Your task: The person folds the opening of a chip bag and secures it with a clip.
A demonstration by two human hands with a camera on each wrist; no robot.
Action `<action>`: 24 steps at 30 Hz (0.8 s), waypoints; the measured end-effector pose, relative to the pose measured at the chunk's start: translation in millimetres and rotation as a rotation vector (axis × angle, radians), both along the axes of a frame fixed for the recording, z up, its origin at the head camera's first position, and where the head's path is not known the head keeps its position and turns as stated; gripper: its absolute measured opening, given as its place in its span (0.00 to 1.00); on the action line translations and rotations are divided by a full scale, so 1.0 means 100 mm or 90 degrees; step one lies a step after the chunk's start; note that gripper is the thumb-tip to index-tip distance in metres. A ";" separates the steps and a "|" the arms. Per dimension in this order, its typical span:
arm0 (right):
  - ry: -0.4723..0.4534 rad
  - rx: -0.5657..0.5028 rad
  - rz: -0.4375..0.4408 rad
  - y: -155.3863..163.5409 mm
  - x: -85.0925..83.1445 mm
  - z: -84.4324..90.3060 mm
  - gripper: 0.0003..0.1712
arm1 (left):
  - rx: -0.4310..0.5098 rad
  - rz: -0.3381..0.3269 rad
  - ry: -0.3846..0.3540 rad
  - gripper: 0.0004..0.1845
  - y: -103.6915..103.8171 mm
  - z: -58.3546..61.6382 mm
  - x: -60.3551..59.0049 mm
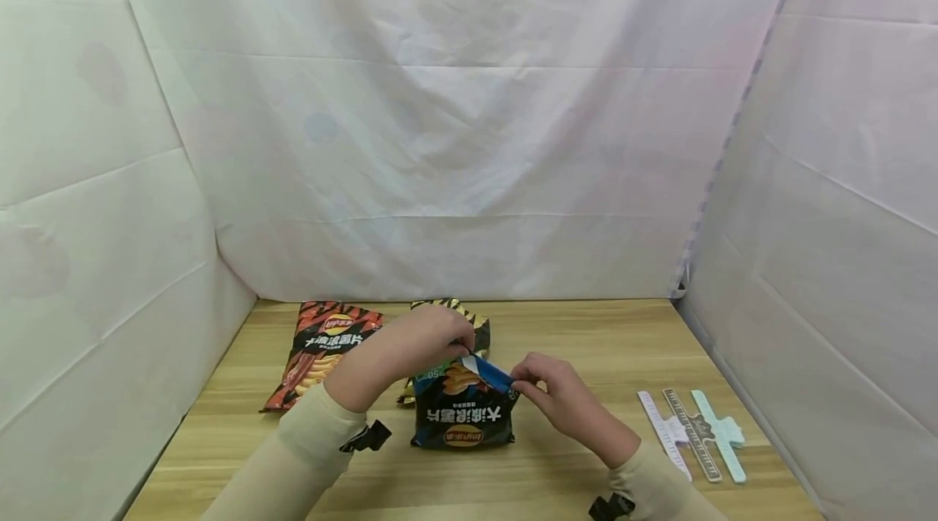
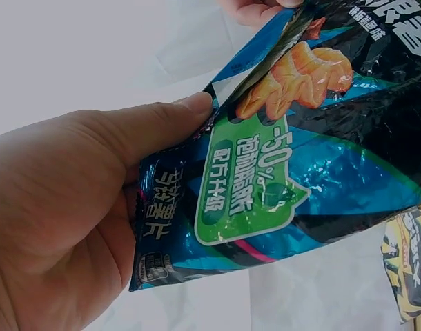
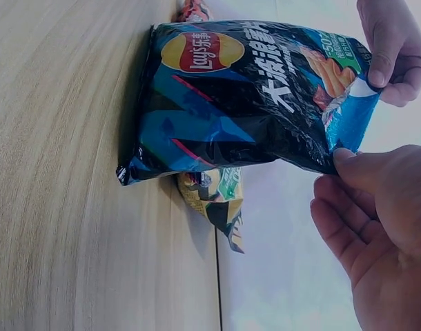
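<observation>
A black and blue potato chip bag (image 1: 463,415) stands on the table in front of me, its printing upside down in the head view. Its top edge is folded over in a blue strip (image 3: 359,117) with a white patch at one end. My left hand (image 1: 432,334) reaches over and pinches the left top corner, thumb (image 2: 186,110) on the front face. At the opposite corner, the right hand (image 1: 557,395) grips the fold between thumb and index finger. Its other fingers (image 3: 345,217) curl loosely below the bag's edge in the right wrist view.
A red and black chip bag (image 1: 322,342) lies at the back left. Behind the blue bag is a yellow and black one (image 1: 481,334), partly covered. Three long clips, lilac (image 1: 663,433), grey (image 1: 692,435) and mint (image 1: 720,435), lie at the right. White cloth walls enclose the table.
</observation>
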State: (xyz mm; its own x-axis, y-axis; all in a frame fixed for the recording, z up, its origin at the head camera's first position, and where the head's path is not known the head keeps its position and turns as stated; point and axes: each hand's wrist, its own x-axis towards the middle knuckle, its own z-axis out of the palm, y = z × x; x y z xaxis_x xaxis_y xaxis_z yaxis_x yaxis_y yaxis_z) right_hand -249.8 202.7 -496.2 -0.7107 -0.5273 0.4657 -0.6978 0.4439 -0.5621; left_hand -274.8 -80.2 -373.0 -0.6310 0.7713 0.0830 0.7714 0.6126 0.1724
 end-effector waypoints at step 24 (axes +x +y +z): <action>-0.030 -0.021 -0.011 -0.01 0.01 -0.02 0.12 | -0.005 -0.001 0.014 0.05 -0.01 -0.01 -0.04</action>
